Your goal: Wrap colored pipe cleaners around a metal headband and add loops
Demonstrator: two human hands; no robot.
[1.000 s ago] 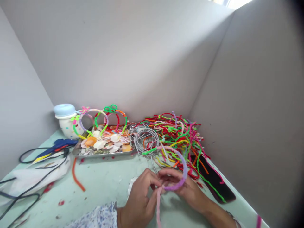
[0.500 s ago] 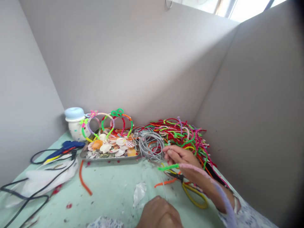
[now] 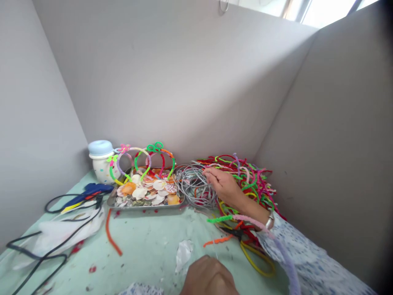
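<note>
The right hand (image 3: 224,186) is reaching out over the mint-green tabletop (image 3: 147,241) and working at the edge of a tangled coil of thin grey wire (image 3: 193,184), so drawing on that coil seems to be the step in hand. Its fingertips (image 3: 206,173) are bunching together against the strands, though I cannot tell whether they are actually grasping one (the fingers hide the contact). Separating a single strand is calling for a light, careful pull, as the loops are crossing each other. The forearm is stretching forward and slightly left, while a fuzzy pink-and-lilac pipe-cleaner band (image 3: 248,221) with a green end is lying across the wrist and blue-flecked white sleeve (image 3: 307,254). The left hand (image 3: 210,278) is curling loosely at the bottom of the view, close to a thin pale wire (image 3: 215,255); its grip is unclear. A heap of multicoloured pipe cleaners (image 3: 254,180) is spreading just behind the coil.
</note>
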